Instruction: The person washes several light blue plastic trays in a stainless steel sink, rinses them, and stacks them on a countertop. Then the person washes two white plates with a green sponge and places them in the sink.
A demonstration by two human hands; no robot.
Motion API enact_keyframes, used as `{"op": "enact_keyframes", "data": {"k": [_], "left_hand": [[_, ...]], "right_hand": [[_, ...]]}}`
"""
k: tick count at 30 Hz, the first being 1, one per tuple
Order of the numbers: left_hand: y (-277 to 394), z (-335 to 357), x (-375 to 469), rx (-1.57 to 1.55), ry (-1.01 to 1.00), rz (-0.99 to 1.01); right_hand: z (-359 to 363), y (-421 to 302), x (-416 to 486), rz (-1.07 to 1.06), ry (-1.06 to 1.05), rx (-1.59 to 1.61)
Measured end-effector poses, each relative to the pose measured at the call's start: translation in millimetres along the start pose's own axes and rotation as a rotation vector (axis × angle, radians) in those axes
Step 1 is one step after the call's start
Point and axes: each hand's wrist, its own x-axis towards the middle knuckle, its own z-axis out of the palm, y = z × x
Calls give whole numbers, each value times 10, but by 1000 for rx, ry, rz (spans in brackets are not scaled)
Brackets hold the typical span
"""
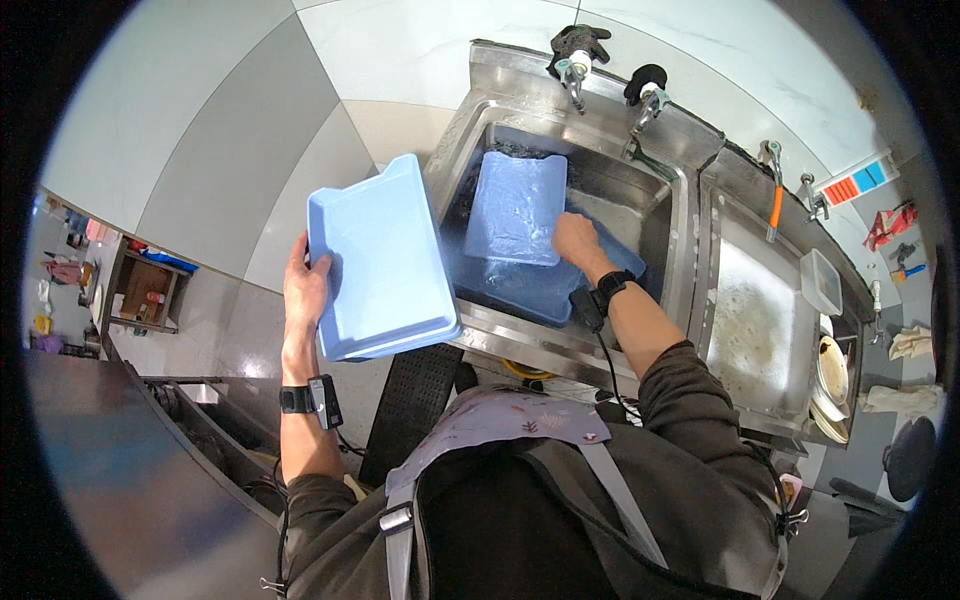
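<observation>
My left hand (306,289) grips the left edge of a light blue plastic tray (382,262), held tilted outside the sink's left front corner. A doubled rim at its lower edge suggests a second tray beneath, but I cannot tell. My right hand (577,238) is closed at the right edge of a wet blue tray (517,206) in the stainless steel sink basin (660,217); its fingertips are partly hidden. Under that one, darker blue trays (525,289) lie in the water, partly covered by the upper tray and my right arm.
Two taps (574,82) (646,109) with dark gloves on them stand behind the basin. To the right, a second basin (750,322) holds cloudy liquid. Beyond are a clear plastic container (821,281) and stacked dishes (831,371). A steel counter (150,465) stands at left.
</observation>
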Motion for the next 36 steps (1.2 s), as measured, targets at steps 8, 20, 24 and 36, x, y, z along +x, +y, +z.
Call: {"op": "enact_keyframes", "data": {"k": [8, 20, 24, 36], "left_hand": [[-131, 11, 79, -68, -22, 44], [-138, 15, 81, -63, -8, 60], [-122, 21, 78, -44, 4, 50], [-204, 22, 118, -86, -17, 46]], "right_hand": [[-448, -87, -4, -91, 53, -54], [-238, 857, -266, 184, -146, 495], [278, 1156, -308, 160, -209, 587], [630, 1045, -251, 251, -185, 479]]}}
